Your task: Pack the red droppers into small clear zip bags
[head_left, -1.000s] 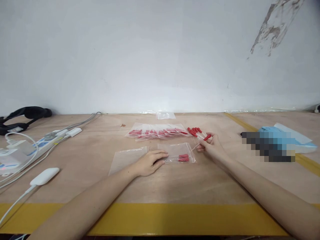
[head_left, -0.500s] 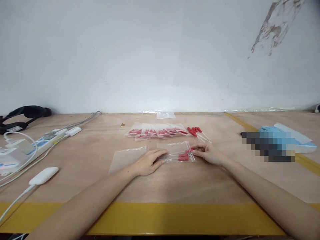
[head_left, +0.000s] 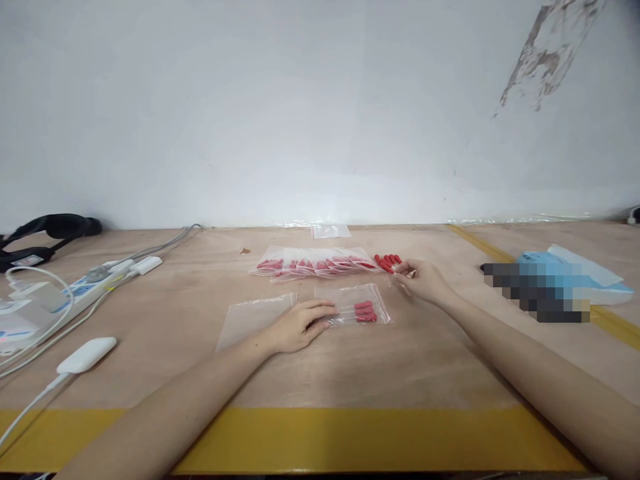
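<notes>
My left hand [head_left: 303, 325] lies with fingers stretched and thumb apart on the left end of a clear zip bag [head_left: 345, 297], holding it down. Inside the bag are three red-tipped sticks [head_left: 366, 311], their thin pale stems running toward that hand. My right hand [head_left: 420, 280] is closed in a pinch at the small pile of loose red-tipped sticks [head_left: 387, 260]. Its fingers grip one by the stem, though the fingertips partly hide it. Another flat zip bag [head_left: 255, 320] lies partly under my left forearm and hand.
Overlapping filled zip bags [head_left: 315, 261] form a row behind, with another small bag [head_left: 331, 231] near the wall. To the left are a power strip [head_left: 80, 287], cables, a white charging case [head_left: 87, 355] and a black headset [head_left: 50, 233]. A blue packet [head_left: 555, 267] lies right.
My right hand has left the bag's mouth and moved up to the loose pile. A third red-tipped stick now lies fully inside the bag. My left hand has stayed put.
</notes>
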Demonstrator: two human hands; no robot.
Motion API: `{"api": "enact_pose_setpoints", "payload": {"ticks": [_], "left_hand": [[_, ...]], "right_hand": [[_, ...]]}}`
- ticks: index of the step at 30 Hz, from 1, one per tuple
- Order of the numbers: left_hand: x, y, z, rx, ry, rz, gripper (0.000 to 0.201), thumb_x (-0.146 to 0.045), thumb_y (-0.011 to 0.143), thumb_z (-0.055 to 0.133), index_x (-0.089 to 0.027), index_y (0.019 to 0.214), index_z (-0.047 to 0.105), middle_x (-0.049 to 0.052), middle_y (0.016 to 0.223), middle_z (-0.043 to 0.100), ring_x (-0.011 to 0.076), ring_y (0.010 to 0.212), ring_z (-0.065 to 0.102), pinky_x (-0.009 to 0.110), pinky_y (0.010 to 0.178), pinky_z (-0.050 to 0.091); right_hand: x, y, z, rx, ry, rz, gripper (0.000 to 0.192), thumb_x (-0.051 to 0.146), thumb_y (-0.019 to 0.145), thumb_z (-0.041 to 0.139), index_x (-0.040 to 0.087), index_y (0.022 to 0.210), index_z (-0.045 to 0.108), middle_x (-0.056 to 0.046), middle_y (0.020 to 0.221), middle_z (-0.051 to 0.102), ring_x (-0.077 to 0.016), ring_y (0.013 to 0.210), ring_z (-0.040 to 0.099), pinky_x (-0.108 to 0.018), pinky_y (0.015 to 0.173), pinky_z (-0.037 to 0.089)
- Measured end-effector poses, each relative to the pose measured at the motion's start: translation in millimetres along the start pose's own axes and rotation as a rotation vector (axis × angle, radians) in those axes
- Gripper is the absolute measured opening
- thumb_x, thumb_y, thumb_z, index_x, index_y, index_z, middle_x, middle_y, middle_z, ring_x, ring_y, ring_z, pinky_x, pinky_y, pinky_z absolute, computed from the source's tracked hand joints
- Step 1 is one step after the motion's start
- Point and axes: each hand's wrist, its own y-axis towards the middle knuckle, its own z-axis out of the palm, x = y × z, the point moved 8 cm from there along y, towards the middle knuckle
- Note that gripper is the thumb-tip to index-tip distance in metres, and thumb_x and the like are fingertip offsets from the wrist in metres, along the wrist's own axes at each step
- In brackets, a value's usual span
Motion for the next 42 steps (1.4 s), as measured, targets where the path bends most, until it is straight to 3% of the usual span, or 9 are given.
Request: {"api": "enact_pose_setpoints", "payload": {"ticks": [5, 10, 15, 18, 21, 27, 32, 36, 42], "left_hand": [[2, -1, -0.8, -0.024, -0.017, -0.003, 0.028, -0.023, 0.088, 0.043, -0.021, 0.115, 0.049, 0.006, 0.119, 0.053, 0.0180, 0.109, 0.049, 0.033, 0.093, 0.040], [1, 0, -0.4, -0.020, -0.013, -0.002, 0.030, -0.024, 0.088, 0.042, -0.021, 0.118, 0.048, 0.006, 0.120, 0.052, 0.0180, 0.110, 0.048, 0.033, 0.094, 0.039], [1, 0, -0.7, -0.018, -0.011, -0.003, 0.032, -0.024, 0.088, 0.043, -0.021, 0.119, 0.047, 0.006, 0.120, 0.052, 0.0190, 0.111, 0.048, 0.035, 0.095, 0.039], [1, 1, -1.0, -0.016, -0.008, -0.015, 0.032, -0.024, 0.088, 0.043, -0.020, 0.119, 0.048, 0.007, 0.120, 0.053, 0.0188, 0.110, 0.048, 0.034, 0.094, 0.039], [1, 1, -0.3, -0.003, 0.003, -0.026, 0.033, -0.025, 0.088, 0.042, -0.019, 0.120, 0.048, 0.008, 0.122, 0.051, 0.0190, 0.112, 0.047, 0.034, 0.096, 0.038], [1, 0, -0.4, -0.005, -0.002, -0.016, 0.033, -0.027, 0.089, 0.040, -0.021, 0.122, 0.047, 0.007, 0.126, 0.048, 0.0191, 0.114, 0.046, 0.036, 0.097, 0.037], [3, 0, 0.8, 0.000, -0.005, -0.020, 0.034, -0.027, 0.089, 0.041, -0.021, 0.121, 0.048, 0.007, 0.126, 0.048, 0.0188, 0.115, 0.045, 0.035, 0.097, 0.037], [3, -1, 0.7, -0.006, -0.016, -0.018, 0.034, -0.028, 0.089, 0.041, -0.021, 0.122, 0.048, 0.007, 0.126, 0.048, 0.0189, 0.115, 0.045, 0.035, 0.097, 0.037], [3, 0, 1.2, 0.001, -0.005, -0.025, 0.034, -0.027, 0.089, 0.041, -0.020, 0.122, 0.048, 0.008, 0.127, 0.047, 0.0186, 0.115, 0.045, 0.034, 0.098, 0.036]], "right_hand": [[-3, 21, 8, 0.053, -0.335, 0.076, 0.016, 0.032, 0.065, 0.058, 0.017, 0.068, 0.062, -0.007, 0.074, 0.064, -0.0165, 0.069, 0.057, -0.022, 0.054, 0.034], [-2, 27, 13, 0.083, -0.357, 0.126, 0.018, 0.030, 0.070, 0.051, 0.019, 0.058, 0.059, -0.007, 0.067, 0.063, -0.0169, 0.065, 0.058, -0.023, 0.053, 0.033], [-10, 27, -6, -0.079, 0.068, 0.162, 0.020, 0.035, 0.071, 0.054, 0.016, 0.077, 0.055, -0.004, 0.064, 0.059, -0.0134, 0.059, 0.055, -0.022, 0.051, 0.038], [-14, 9, -9, -0.127, 0.470, 0.170, 0.040, 0.032, 0.070, 0.057, 0.018, 0.103, 0.040, 0.003, 0.062, 0.053, -0.0105, 0.049, 0.052, -0.022, 0.047, 0.042], [-15, -14, 1, -0.115, 0.697, 0.214, 0.055, 0.025, 0.069, 0.059, 0.021, 0.111, 0.025, 0.006, 0.062, 0.050, -0.0118, 0.049, 0.054, -0.024, 0.048, 0.048], [-19, -34, 30, -0.100, 0.901, 0.322, 0.043, 0.019, 0.068, 0.059, 0.026, 0.096, 0.028, 0.006, 0.068, 0.050, -0.0108, 0.052, 0.058, -0.025, 0.052, 0.053], [-19, -31, 34, -0.105, 0.982, 0.309, 0.033, 0.025, 0.072, 0.056, 0.026, 0.093, 0.030, 0.007, 0.066, 0.051, -0.0097, 0.051, 0.058, -0.026, 0.055, 0.054], [-16, -37, 44, 0.012, 1.086, 0.390, 0.014, 0.023, 0.079, 0.046, 0.024, 0.088, 0.035, 0.004, 0.064, 0.053, -0.0113, 0.056, 0.061, -0.029, 0.062, 0.055], [-5, -45, 57, 0.108, 1.126, 0.420, 0.010, 0.013, 0.078, 0.047, 0.021, 0.079, 0.041, 0.001, 0.067, 0.056, -0.0112, 0.061, 0.062, -0.029, 0.070, 0.055]]}}
